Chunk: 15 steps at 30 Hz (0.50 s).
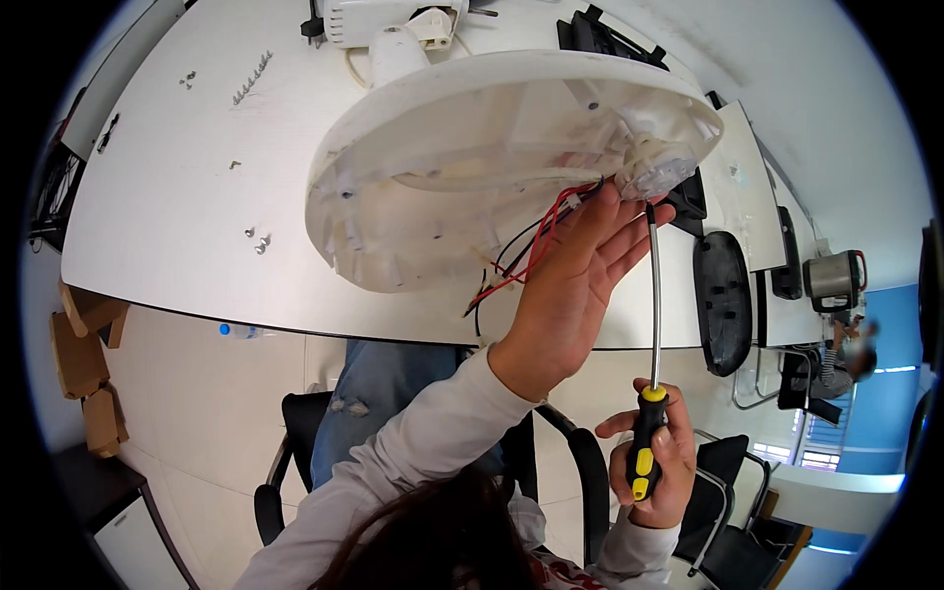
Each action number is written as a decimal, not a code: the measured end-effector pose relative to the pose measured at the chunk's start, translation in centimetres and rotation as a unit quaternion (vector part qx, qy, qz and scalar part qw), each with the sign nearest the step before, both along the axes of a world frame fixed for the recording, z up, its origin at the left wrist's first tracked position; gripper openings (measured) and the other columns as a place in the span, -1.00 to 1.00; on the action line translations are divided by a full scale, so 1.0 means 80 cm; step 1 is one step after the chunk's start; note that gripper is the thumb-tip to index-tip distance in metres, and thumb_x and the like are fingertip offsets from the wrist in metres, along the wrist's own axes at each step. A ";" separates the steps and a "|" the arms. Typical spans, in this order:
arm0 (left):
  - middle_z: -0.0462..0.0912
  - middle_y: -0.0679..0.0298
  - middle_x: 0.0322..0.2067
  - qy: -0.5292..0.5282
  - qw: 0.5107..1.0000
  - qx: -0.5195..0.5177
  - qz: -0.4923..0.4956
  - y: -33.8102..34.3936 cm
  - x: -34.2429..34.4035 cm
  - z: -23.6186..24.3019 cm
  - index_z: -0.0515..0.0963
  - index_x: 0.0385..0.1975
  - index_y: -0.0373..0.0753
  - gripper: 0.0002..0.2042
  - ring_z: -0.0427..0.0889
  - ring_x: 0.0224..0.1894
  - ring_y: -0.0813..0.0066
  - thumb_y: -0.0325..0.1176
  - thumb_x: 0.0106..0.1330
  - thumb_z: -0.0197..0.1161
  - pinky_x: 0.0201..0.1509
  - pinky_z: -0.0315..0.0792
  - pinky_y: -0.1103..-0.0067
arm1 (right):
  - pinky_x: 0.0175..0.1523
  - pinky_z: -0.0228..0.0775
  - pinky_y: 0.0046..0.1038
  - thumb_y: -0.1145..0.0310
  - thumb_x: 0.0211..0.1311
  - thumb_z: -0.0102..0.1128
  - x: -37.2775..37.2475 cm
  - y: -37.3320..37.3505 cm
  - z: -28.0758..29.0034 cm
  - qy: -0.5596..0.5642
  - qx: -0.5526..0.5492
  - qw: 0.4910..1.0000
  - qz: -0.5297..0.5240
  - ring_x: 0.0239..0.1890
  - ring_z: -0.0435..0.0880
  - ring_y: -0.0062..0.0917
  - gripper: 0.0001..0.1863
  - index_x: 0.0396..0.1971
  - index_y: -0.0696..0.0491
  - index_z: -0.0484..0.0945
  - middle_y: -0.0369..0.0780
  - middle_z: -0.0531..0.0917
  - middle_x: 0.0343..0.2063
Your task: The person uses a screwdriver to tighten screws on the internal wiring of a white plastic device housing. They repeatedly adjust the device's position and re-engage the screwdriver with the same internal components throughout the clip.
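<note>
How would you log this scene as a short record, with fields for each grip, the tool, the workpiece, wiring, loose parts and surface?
Left grip: at the translucent part, fingers extended
Right grip: closed around the screwdriver
Tool tip: points up at the translucent part; contact unclear
Workpiece: white shell, tilted, hollow side toward the person
Wiring: red and black wires hanging by the left wrist
Loose parts: row of screws, upper left
Surface: white table
</note>
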<state>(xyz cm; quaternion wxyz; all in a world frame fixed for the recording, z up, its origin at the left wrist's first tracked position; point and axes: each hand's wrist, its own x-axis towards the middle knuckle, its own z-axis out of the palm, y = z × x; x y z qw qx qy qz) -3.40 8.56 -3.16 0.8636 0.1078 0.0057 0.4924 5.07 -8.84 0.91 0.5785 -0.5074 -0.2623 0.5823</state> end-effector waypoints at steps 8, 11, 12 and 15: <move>0.37 0.07 0.12 -0.043 0.997 -0.048 -0.034 -0.004 0.000 0.003 0.30 0.05 -0.25 -0.61 0.37 0.18 0.23 -0.14 0.36 0.01 0.26 0.22 0.41 | -0.70 0.30 -0.68 0.31 0.29 -0.03 0.018 0.005 0.019 -0.091 -0.044 0.995 0.024 -0.81 0.49 -0.54 -0.55 0.11 0.13 0.14 0.21 0.53 -0.26; 0.37 0.07 0.12 -0.047 0.997 -0.055 -0.035 -0.004 -0.001 0.004 0.32 0.00 -0.22 -0.65 0.37 0.18 0.23 -0.15 0.35 0.03 0.26 0.23 0.41 | -0.76 0.25 -0.69 0.30 0.28 -0.02 0.012 0.009 0.027 -0.132 -0.060 0.989 0.005 -0.86 0.44 -0.55 -0.55 0.08 0.16 0.15 0.15 0.56 -0.33; 0.37 0.07 0.12 -0.046 0.997 -0.052 -0.032 -0.004 -0.001 0.003 0.32 -0.02 -0.21 -0.67 0.37 0.18 0.22 -0.15 0.35 0.03 0.25 0.23 0.41 | -0.79 0.22 -0.69 0.29 0.27 -0.01 0.011 0.011 0.029 -0.147 -0.065 0.987 -0.003 -0.89 0.40 -0.56 -0.55 0.07 0.17 0.16 0.13 0.56 -0.36; 0.36 0.07 0.13 -0.041 0.998 -0.054 -0.017 -0.005 0.002 0.004 0.33 -0.06 -0.20 -0.70 0.37 0.17 0.21 -0.15 0.35 0.04 0.26 0.23 0.40 | -0.77 0.20 -0.71 0.29 0.28 -0.01 0.010 0.012 0.032 -0.181 -0.071 0.981 0.001 -0.88 0.40 -0.59 -0.56 0.07 0.16 0.16 0.11 0.56 -0.37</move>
